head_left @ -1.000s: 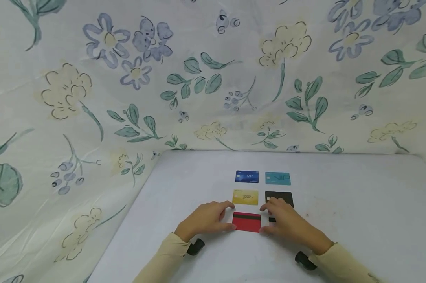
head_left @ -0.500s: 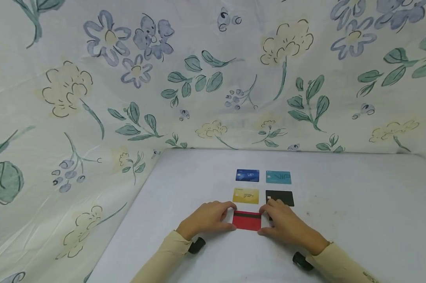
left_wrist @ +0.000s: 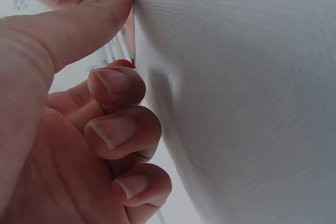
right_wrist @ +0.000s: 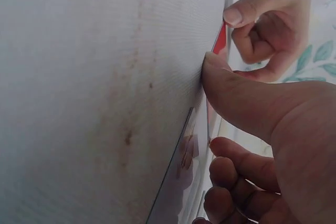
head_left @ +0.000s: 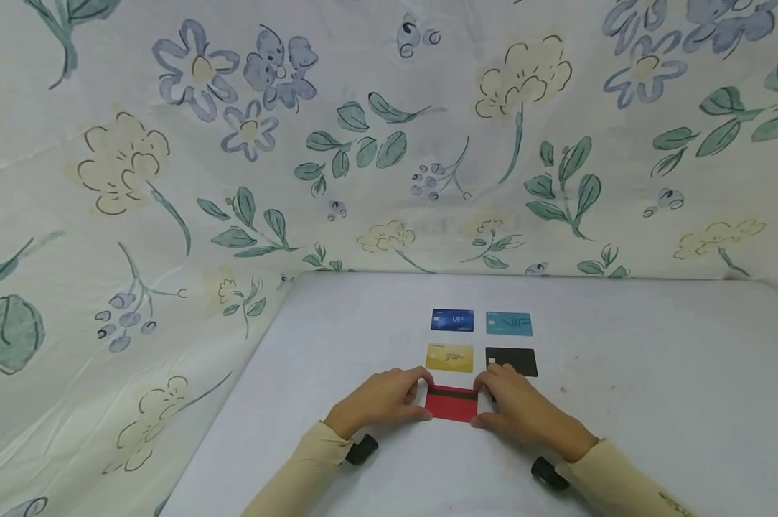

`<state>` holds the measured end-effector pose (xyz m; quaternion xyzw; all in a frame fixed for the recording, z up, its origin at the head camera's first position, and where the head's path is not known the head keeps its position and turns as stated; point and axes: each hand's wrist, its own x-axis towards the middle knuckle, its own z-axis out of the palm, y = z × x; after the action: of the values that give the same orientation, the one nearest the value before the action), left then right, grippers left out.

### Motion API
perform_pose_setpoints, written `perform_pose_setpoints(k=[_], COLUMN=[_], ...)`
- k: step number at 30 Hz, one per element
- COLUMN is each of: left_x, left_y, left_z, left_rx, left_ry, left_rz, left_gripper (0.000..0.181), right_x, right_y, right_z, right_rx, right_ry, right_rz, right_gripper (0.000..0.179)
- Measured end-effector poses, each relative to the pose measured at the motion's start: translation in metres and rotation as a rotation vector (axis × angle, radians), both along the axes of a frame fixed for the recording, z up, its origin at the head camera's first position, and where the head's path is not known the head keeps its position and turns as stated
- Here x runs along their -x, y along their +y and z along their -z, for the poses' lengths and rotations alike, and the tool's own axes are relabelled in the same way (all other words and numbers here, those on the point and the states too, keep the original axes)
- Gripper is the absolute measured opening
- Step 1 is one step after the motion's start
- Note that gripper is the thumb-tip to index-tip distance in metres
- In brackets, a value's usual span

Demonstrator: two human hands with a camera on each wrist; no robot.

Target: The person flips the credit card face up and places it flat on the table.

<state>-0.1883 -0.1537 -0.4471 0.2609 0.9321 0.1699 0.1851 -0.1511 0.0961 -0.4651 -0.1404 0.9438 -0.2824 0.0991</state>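
A red card [head_left: 451,408] with a black stripe along its far edge lies flat between both hands. My left hand [head_left: 380,399] grips its left end, thumb at the near corner and forefinger at the far one. At the right end my right hand [head_left: 525,408] holds the card likewise by its two corners. In the left wrist view the left thumb [left_wrist: 94,22] presses the card's edge, the other fingers curled. Beneath the right hand lies another card [right_wrist: 176,177], glossy in the right wrist view and mostly hidden in the head view.
Beyond the red card lie a yellow card [head_left: 450,357] and a black card [head_left: 514,359], the latter partly covered by right fingers. Farther back are a blue VIP card [head_left: 452,320] and a teal VIP card [head_left: 509,324]. A flower-patterned cloth [head_left: 389,201] hangs behind the white table [head_left: 654,402].
The right forefinger and thumb have closed in on the red card's right corners, and the left forefinger has come to its far corner. The card itself has hardly shifted.
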Motion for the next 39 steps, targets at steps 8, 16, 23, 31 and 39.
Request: perform_pose_setpoints(k=[8, 16, 23, 31, 39], left_x=[-0.0002, 0.0, 0.0011, 0.0009, -0.0019], left_y=[0.0, 0.0, -0.0009, -0.0028, -0.0025], left_z=[0.0, 0.0015, 0.002, 0.0067, 0.0044], left_rx=[0.007, -0.001, -0.015, 0.006, 0.037], left_ry=[-0.002, -0.003, -0.003, 0.026, 0.025], left_rz=[-0.003, 0.003, 0.026, 0.04, 0.01], left_gripper=[0.05, 0.049, 0.047, 0.049, 0.052], right_x=[0.0035, 0.0022, -0.0007, -0.0008, 0.0014], right_y=[0.0007, -0.0012, -0.0002, 0.0011, 0.0014], right_z=[-0.0011, 0.0009, 0.0017, -0.0006, 0.0008], right_rx=[-0.011, 0.002, -0.004, -0.033, -0.023], right_ry=[-0.016, -0.017, 0.02, 0.039, 0.042], right_rz=[-0.008, -0.008, -0.015, -0.029, -0.04], right_gripper=[0.047, 0.046, 0.045, 0.045, 0.056])
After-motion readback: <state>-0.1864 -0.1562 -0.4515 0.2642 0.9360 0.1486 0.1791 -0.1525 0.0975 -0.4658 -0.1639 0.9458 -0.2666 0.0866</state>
